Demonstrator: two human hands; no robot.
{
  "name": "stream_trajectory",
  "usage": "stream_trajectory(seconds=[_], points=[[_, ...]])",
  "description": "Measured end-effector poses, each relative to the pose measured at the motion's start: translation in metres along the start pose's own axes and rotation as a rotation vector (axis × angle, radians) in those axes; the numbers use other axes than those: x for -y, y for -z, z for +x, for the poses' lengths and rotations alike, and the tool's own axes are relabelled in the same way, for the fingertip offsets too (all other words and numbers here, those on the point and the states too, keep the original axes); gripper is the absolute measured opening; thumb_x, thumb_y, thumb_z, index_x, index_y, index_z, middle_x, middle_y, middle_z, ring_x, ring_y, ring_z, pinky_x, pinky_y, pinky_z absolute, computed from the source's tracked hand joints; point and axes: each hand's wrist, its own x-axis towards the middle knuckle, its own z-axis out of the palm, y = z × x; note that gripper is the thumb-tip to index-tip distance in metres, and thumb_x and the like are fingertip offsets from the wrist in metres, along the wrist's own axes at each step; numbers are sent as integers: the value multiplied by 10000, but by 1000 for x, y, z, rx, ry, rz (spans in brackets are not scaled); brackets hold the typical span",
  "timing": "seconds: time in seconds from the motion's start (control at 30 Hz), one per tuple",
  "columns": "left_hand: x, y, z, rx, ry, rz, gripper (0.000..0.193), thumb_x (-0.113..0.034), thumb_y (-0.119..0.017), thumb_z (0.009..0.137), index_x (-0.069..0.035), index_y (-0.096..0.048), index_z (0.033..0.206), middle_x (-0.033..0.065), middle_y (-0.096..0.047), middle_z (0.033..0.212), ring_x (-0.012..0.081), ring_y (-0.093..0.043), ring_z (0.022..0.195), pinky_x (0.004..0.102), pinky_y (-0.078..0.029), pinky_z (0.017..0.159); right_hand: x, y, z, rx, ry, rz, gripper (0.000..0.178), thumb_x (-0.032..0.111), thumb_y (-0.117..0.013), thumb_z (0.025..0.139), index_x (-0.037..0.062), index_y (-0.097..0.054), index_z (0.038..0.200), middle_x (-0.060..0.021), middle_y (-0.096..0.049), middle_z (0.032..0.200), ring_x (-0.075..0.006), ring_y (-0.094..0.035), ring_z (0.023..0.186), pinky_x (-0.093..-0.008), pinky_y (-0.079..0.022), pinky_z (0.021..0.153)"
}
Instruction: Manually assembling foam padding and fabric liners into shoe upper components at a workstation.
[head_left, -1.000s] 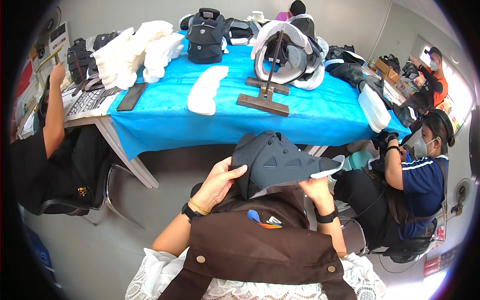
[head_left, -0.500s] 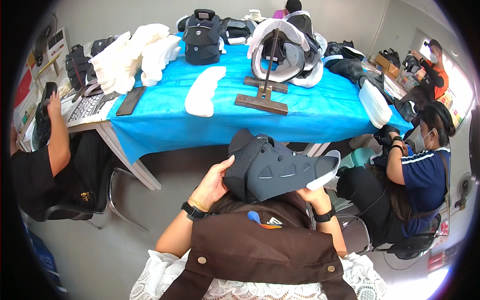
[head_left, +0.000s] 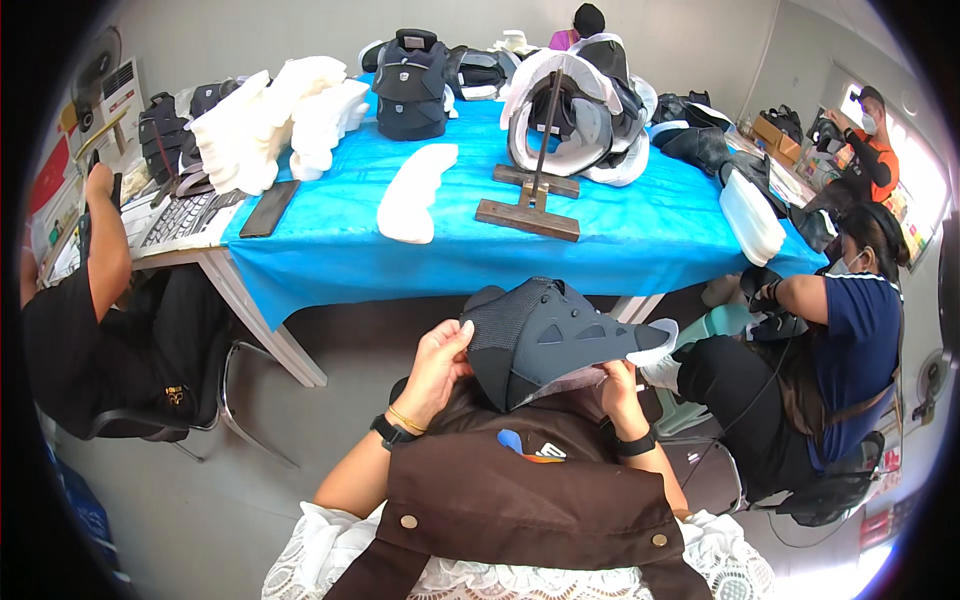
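While the left hand (head_left: 440, 362) grips the mesh end of the dark piece (head_left: 560, 338) and the right hand (head_left: 620, 388) holds beneath its white-tipped end, mesh and shell appear already joined; what is left undone cannot be told. Beyond the left hand a white pad (head_left: 412, 197) lies on the desk (head_left: 345, 220), and a stand (head_left: 527, 218) rises ahead between the hands, neither blocking them.
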Motion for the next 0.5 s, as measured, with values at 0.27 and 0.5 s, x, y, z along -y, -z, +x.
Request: stream_trajectory(seconds=[0.27,0.5], points=[[12,22,-6,295,371,-221,354,-360,-572,957,-39,-637,1093,62,-686,1022,162,-655,921,306,-527,805,-10,-24,-7,-74,-202,450,308,211,-560,862,17,-610,1096,-111,-661,1046,-254,-646,930,-423,-531,825],[13,7,-14,281,-6,103,322,-137,-656,904,11,-582,1181,77,-649,1117,158,-627,1004,330,-506,897,-23,7,9,-35,315,-506,276,148,-641,825,28,-626,1073,-107,-637,1060,-265,-618,966,-376,-491,850]])
